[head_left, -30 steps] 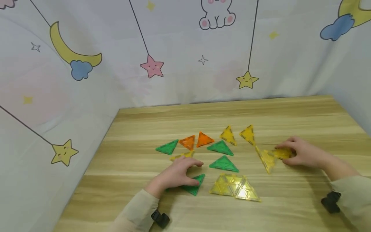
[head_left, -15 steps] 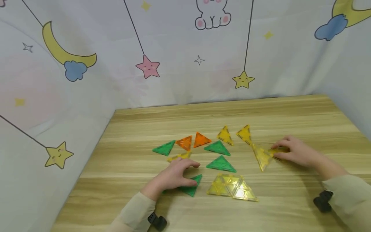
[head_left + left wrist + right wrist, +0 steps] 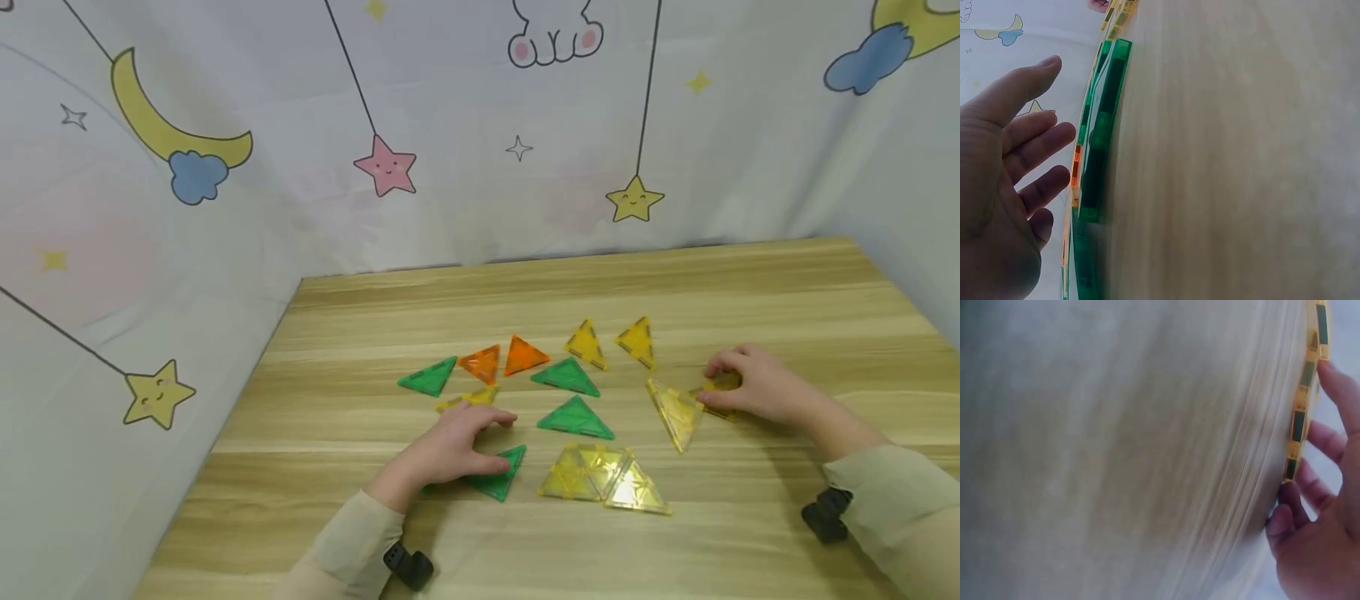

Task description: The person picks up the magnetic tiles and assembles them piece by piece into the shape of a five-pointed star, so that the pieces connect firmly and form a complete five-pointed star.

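My right hand (image 3: 772, 390) pinches a yellow triangular magnetic tile (image 3: 724, 383) flat on the table, thumb on its near side and fingers at its far side. That tile's left end meets another yellow triangle (image 3: 677, 412). In the right wrist view the tiles (image 3: 1298, 425) show edge-on beside the fingertips. My left hand (image 3: 455, 442) hovers with loosely bent fingers over a green triangle (image 3: 508, 473), partly hidden beneath it. Its palm and fingers hold nothing in the left wrist view, where the green tile's edge (image 3: 1105, 131) runs alongside.
Three joined yellow triangles (image 3: 602, 475) lie in front. Green triangles (image 3: 575, 418), two orange triangles (image 3: 525, 357) and more yellow ones (image 3: 587, 343) are spread across the wooden table (image 3: 360, 333). A printed white curtain (image 3: 465, 225) hangs behind the far edge.
My right hand has drawn the two yellow triangles slightly toward me; a gap now separates them from the yellow tile behind. My left hand has stayed about where it was.
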Motion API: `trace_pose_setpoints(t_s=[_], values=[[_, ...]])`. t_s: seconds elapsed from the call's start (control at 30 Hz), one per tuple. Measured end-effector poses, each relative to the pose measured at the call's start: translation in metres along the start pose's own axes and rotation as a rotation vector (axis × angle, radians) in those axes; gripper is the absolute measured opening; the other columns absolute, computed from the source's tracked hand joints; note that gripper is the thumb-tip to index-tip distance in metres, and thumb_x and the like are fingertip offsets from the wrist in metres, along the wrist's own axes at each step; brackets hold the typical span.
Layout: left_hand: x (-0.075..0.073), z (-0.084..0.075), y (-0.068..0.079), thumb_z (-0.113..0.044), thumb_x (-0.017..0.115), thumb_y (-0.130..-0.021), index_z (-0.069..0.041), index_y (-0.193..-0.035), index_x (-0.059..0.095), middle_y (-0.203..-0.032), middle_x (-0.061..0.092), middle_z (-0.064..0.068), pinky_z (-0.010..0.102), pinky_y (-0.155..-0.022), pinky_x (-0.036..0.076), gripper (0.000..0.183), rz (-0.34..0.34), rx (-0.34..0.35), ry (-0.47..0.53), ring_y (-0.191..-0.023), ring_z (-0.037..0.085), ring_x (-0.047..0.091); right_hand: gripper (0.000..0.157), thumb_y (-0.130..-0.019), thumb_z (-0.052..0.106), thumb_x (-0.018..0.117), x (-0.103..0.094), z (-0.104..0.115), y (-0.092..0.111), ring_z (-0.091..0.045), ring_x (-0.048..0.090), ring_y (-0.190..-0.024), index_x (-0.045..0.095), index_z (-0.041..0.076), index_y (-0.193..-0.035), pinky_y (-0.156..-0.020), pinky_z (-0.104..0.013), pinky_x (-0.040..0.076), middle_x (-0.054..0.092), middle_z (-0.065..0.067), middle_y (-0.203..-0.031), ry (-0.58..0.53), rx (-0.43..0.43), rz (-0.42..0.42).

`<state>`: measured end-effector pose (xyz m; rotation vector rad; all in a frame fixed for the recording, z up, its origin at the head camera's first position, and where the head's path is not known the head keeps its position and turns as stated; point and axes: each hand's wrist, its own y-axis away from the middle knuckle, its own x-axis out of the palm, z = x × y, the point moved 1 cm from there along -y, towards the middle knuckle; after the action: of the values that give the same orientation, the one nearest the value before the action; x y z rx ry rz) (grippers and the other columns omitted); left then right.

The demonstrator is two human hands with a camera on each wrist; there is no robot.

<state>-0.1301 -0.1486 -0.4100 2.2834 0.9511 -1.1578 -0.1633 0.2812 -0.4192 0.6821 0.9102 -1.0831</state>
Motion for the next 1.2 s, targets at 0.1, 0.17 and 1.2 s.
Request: trace_pose_setpoints(t_s=[0.1,0.17,1.2], values=[[-0.001,0.000,0.001,-0.031,0.073,-0.082,-0.011,-0.130,0.054,-0.123,0.058,0.003,0.045,-0.099,0.029,0.055,-0.009,0.005,-0.001,-0.114,0.020,0.049,0.046,-0.079,0.045,0.072,0.000,0.002,0.001,-0.040,0.050,-0.099,0.064,0.007,-0.103,-0.080,-0.054,0.040,0.050,-0.024,-0.110,0.027,-0.013,-0.015],[-0.001,0.001,0.002,-0.032,0.073,-0.082,-0.010,-0.130,0.054,-0.124,0.058,0.003,0.044,-0.099,0.030,0.055,-0.011,0.004,0.003,-0.114,0.020,0.048,0.046,-0.079,0.046,0.072,0.000,0.003,0.003,-0.041,0.050,-0.099,0.064,0.008,-0.103,-0.079,-0.055,0.040,0.051,-0.023,-0.110,0.057,-0.025,-0.025],[-0.003,0.005,0.008,-0.033,0.067,-0.087,-0.010,-0.132,0.052,-0.121,0.058,0.001,0.051,-0.107,0.017,0.053,-0.026,-0.042,0.059,-0.108,0.020,0.051,0.018,-0.080,0.021,0.075,0.016,0.012,0.012,-0.013,0.053,-0.091,0.067,0.027,-0.095,-0.075,-0.034,0.044,0.056,0.009,-0.100,0.008,-0.352,-0.109]])
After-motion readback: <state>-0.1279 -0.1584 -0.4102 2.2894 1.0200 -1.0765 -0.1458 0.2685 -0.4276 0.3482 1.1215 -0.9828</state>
